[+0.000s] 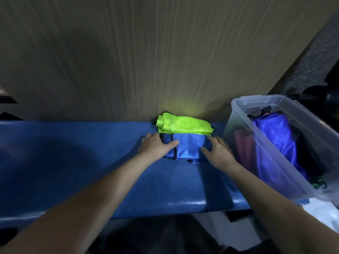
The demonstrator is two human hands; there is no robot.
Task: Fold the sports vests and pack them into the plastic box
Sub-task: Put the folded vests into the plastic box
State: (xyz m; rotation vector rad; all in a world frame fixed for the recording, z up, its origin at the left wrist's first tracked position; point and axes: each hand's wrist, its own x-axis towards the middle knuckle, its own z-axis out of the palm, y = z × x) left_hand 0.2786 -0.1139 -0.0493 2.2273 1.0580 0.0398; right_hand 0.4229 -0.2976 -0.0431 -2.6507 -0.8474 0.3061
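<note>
Folded blue vest [185, 146] on worktop [73, 153]: my left hand [157, 146] and right hand [217, 152] pressed it, fingers flat; green vest [183, 126] touching behind.

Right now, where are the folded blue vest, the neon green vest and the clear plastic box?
Folded blue mesh vest [185, 146]: head view, centre of its top face.
Folded neon green vest [183, 125]: head view, middle of its top.
Clear plastic box [244, 129]: head view, near side wall.
</note>
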